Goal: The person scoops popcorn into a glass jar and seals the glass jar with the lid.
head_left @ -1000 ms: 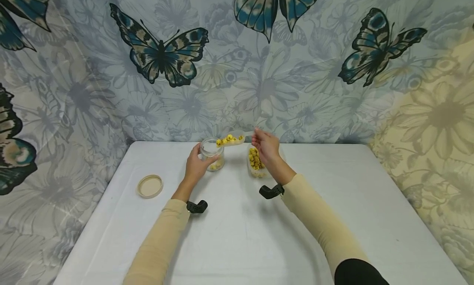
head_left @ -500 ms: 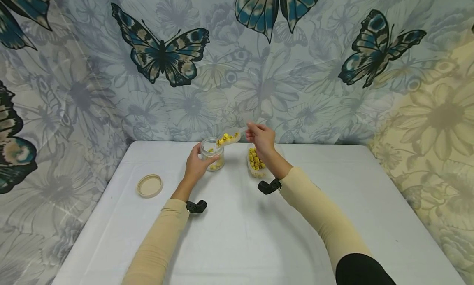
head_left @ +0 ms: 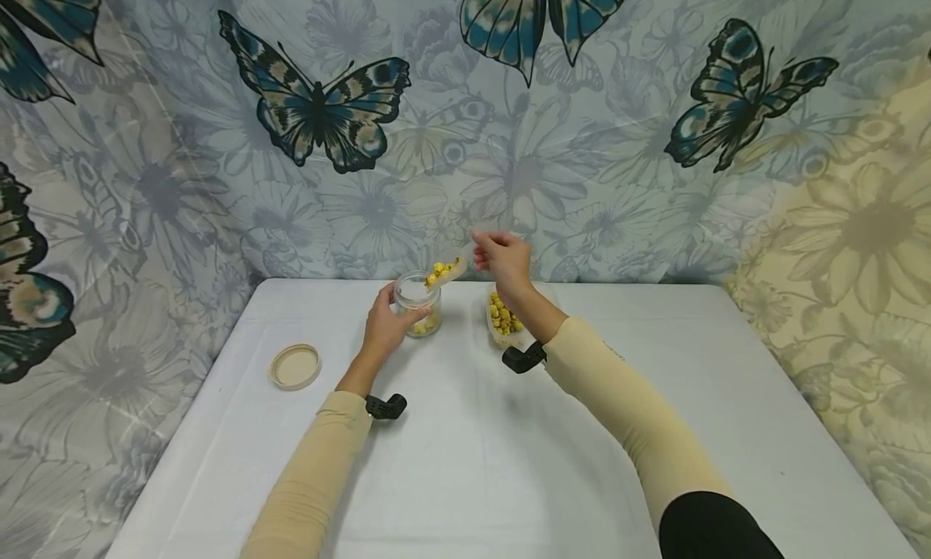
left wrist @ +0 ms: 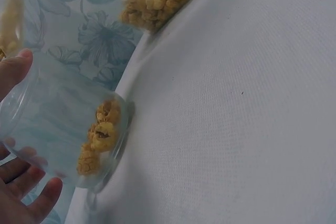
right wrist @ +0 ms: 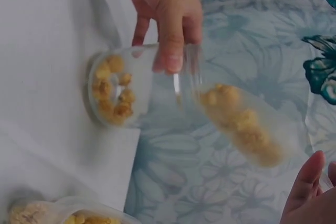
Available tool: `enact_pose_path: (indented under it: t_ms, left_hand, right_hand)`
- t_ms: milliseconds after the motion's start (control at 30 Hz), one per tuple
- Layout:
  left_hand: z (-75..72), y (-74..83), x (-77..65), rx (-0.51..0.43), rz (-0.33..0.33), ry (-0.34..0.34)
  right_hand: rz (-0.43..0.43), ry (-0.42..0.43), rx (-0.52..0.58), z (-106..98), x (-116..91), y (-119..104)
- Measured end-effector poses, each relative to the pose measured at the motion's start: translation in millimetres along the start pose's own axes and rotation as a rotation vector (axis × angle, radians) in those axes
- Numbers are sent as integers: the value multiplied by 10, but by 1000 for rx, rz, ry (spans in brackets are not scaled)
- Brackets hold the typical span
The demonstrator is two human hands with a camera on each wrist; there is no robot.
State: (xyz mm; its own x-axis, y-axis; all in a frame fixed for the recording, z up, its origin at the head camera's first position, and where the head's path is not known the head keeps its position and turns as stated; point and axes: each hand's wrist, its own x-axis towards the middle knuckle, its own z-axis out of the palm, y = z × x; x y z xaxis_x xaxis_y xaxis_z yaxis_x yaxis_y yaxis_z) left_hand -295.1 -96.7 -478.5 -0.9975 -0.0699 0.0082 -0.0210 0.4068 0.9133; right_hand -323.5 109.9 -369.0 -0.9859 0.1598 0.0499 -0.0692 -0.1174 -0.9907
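Observation:
My left hand (head_left: 388,321) grips a clear jar (left wrist: 58,108) that stands on the table, thumb on one side and fingers on the other. A few pieces of popcorn (left wrist: 104,136) lie on the jar's bottom. With its fingertips my right hand (head_left: 507,262) pinches the handle of a translucent scoop (right wrist: 275,111). Yellow popcorn (head_left: 440,273) fills the scoop, which tilts down to the left with its tip at the jar's mouth. Below the right hand sits a clear container (head_left: 505,342) of popcorn, partly hidden by the right forearm in the head view.
A round pale lid (head_left: 294,367) lies to the left of the left hand on the white-covered table (head_left: 465,462). Just behind the table's far edge hangs a butterfly-print cloth (head_left: 524,171). Each wrist wears a black camera.
My right hand has risen and moved left, so the scoop tilts more steeply toward the jar. The popcorn has slid toward the scoop's tip. The left hand and jar have stayed in place.

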Motion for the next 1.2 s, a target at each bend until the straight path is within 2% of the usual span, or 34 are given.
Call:
enact_pose_path:
  t_ms: [167, 400, 633, 1200]
  left_hand:
    - [6, -49, -34, 7, -22, -17]
    - [12, -59, -35, 6, 5, 4]
    - [20, -80, -45, 14, -7, -10]
    - [-16, -28, 32, 1, 41, -7]
  right_hand:
    - [-54, -17, -63, 54, -70, -22]
    - [-77, -23, -52, 95, -58, -34]
    - [-28, 4, -73, 6, -56, -13]
    - [76, 27, 45, -119, 27, -15]
